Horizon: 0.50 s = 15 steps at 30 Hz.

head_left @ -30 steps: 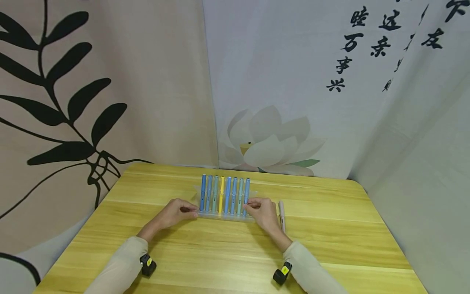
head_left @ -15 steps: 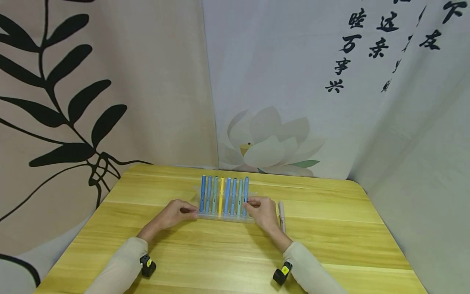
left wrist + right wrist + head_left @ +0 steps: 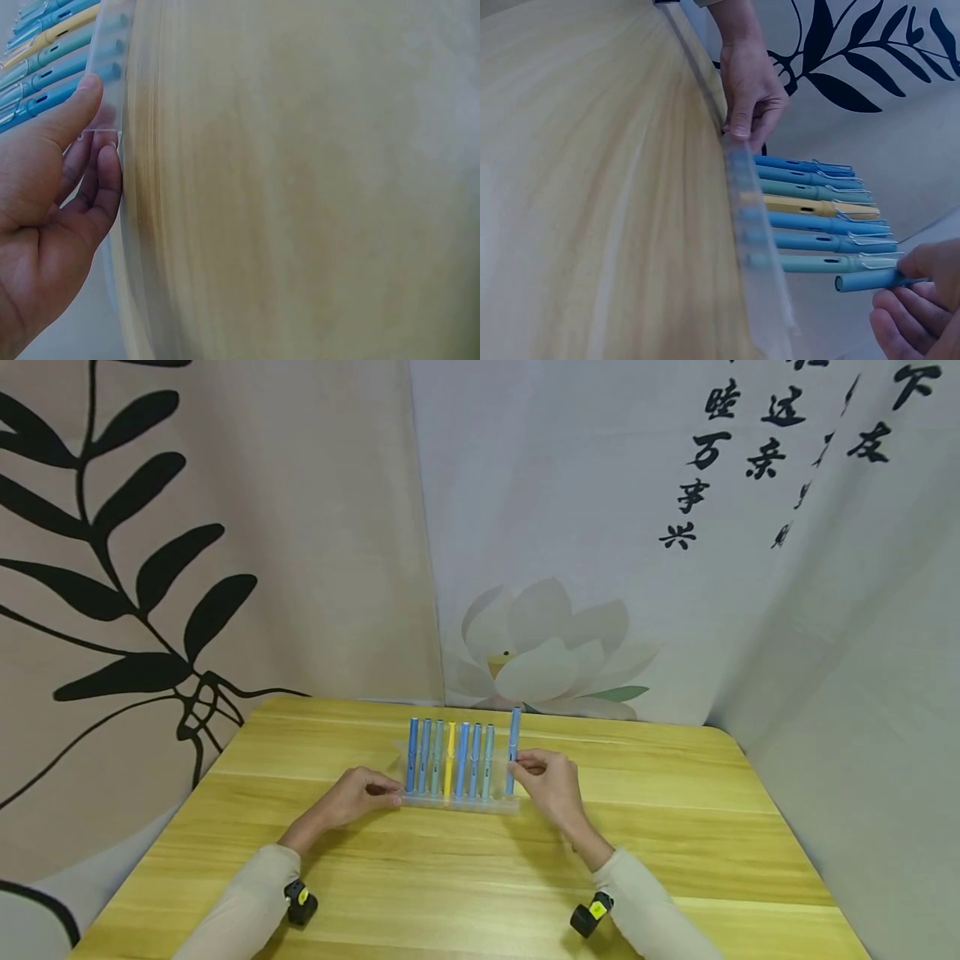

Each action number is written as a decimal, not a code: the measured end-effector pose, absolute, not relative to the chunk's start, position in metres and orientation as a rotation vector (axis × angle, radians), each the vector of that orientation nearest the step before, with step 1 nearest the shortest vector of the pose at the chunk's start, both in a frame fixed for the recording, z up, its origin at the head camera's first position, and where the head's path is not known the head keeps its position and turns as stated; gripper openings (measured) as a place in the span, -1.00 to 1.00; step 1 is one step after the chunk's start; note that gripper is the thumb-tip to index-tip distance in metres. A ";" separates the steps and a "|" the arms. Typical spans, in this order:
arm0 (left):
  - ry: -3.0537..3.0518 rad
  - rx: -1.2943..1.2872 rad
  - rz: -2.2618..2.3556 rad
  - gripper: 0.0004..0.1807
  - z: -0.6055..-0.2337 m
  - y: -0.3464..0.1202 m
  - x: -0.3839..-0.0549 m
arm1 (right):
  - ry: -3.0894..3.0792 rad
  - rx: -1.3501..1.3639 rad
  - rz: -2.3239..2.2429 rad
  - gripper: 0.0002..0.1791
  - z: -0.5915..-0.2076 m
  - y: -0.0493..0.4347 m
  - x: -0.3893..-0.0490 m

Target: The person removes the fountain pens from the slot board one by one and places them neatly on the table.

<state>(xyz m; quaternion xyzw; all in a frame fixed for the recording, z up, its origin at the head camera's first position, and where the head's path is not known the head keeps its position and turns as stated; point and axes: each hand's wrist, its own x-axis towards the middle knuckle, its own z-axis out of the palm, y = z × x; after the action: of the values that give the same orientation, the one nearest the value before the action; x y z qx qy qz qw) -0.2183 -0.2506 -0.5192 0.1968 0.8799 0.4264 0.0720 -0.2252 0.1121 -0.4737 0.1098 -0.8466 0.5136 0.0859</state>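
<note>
A clear plastic pen stand (image 3: pixel 491 807) holds a row of several upright pens in blue, green and yellow, among them a yellow pen (image 3: pixel 450 760). My left hand (image 3: pixel 356 797) pinches the stand's left end; in the left wrist view the thumb lies on the clear plastic (image 3: pixel 112 34) with fingers beneath. At the opposite end, my right hand (image 3: pixel 553 785) pinches a blue pen (image 3: pixel 514 735) between thumb and fingers. That pen stands higher than the row and leans slightly right. In the right wrist view its lower end (image 3: pixel 855 282) is apart from the stand.
The wooden table (image 3: pixel 450 877) reaches back to a cloth wall (image 3: pixel 345 568) printed with leaves, a lotus and characters. A light grey cloth (image 3: pixel 840 677) hangs at the right side. The right forearm hides most of the spot where a pale pen lay.
My right hand has pulled the blue pen up out of the stand's right end and moved slightly right with it. The left hand stays at the stand. The pale pen is now hidden.
</note>
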 end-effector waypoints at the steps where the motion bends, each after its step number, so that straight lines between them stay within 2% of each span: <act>1: 2.646 0.593 1.280 -0.70 -0.519 -0.251 -0.219 | -2.516 0.329 1.537 -0.77 -0.472 0.114 -0.224; 15: 2.643 0.574 1.284 -0.69 -0.519 -0.250 -0.219 | -2.509 0.229 1.504 -0.75 -0.468 0.153 -0.217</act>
<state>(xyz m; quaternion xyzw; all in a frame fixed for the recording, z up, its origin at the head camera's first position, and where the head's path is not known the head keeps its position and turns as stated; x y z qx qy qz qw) -0.2191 -0.2502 -0.5195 0.1912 0.8804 0.4278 0.0738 -0.2172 0.1527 -0.4683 0.0778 -0.8505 0.5098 0.1034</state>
